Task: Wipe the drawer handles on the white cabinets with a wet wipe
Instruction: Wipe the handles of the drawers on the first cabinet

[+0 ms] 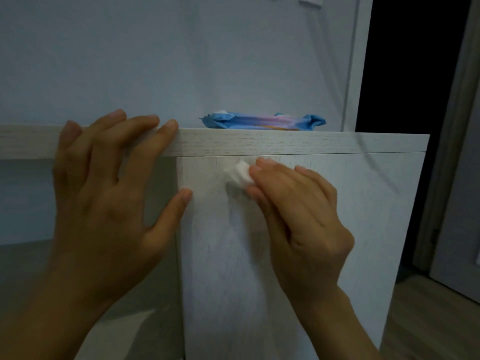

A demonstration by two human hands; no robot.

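Head view: my left hand is spread flat, fingertips over the top edge of the white cabinet, bracing. My right hand pinches the bunched wet wipe against the front panel just below. The handle's hidden under it. Wiping step, I reckon. Next: rub round it, firm pressure.

I can read no text, label, brand or number anywhere in my view. The blue and pink wipe pack lying on top of the white cabinet carries printed colour, but it is too dim and blurred for any lettering.
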